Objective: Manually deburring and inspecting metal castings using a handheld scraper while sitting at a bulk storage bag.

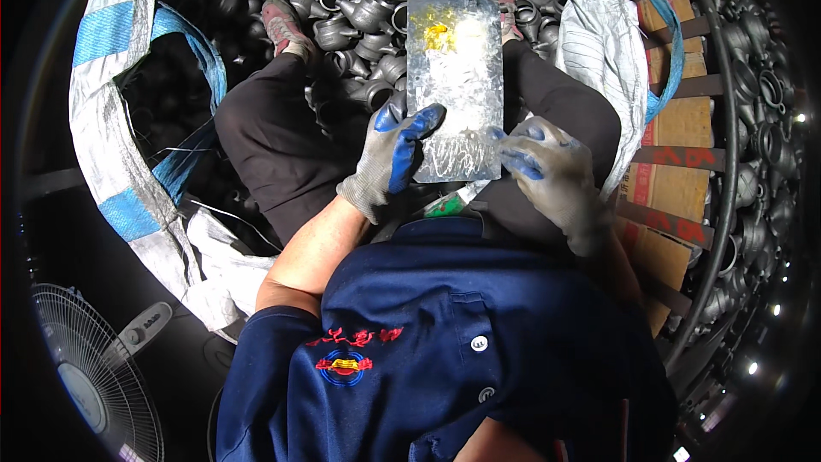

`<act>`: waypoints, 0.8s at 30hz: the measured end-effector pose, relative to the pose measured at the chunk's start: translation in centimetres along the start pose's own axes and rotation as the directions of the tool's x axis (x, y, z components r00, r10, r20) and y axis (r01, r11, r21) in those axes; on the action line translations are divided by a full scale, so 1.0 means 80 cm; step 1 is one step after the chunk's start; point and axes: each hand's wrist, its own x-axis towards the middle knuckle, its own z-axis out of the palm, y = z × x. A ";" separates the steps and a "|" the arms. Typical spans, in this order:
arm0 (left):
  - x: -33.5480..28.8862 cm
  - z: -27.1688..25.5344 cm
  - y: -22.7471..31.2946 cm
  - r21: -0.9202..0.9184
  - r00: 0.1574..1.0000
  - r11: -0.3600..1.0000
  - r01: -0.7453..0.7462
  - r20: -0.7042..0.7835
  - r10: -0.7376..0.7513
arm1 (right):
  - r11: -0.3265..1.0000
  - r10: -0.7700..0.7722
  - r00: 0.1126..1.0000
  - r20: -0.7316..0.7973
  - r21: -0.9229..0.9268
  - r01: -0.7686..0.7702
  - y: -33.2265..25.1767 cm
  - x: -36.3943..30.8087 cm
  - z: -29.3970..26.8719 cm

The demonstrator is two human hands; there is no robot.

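Observation:
A flat grey rectangular metal plate with rounded corners is held up over my lap. Yellow and white patches cover its upper part, and pale squiggly lines run across its lower end. My left hand, in a grey glove with blue coating, grips the plate's lower left edge, thumb on its face. At the lower right edge, my right hand, gloved alike, has its fingers curled together. Whether they pinch the edge or something small is hidden. Slight blur covers the right wrist.
Many dark grey metal castings fill a white woven bulk bag with blue straps around my legs. To the right stand cardboard and a metal-barred cage with more castings. A fan stands at lower left.

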 end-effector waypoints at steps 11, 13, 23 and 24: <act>-0.003 0.003 0.002 -0.006 1.000 1.000 -0.004 0.000 0.004 | 0.987 0.148 0.987 0.063 0.058 -0.152 0.003 -0.001 0.002; -0.003 0.002 0.000 -0.006 1.000 1.000 0.005 -0.003 -0.005 | 0.995 0.087 0.996 0.024 0.045 -0.088 0.003 0.000 0.004; -0.002 0.005 -0.001 -0.108 0.999 0.994 0.030 -0.010 -0.031 | 0.997 0.058 0.998 0.000 0.049 -0.058 0.006 -0.001 0.003; -0.003 0.005 -0.001 -0.152 0.999 0.988 0.030 0.026 -0.026 | 0.997 0.051 0.999 -0.011 0.053 -0.050 0.007 -0.001 0.004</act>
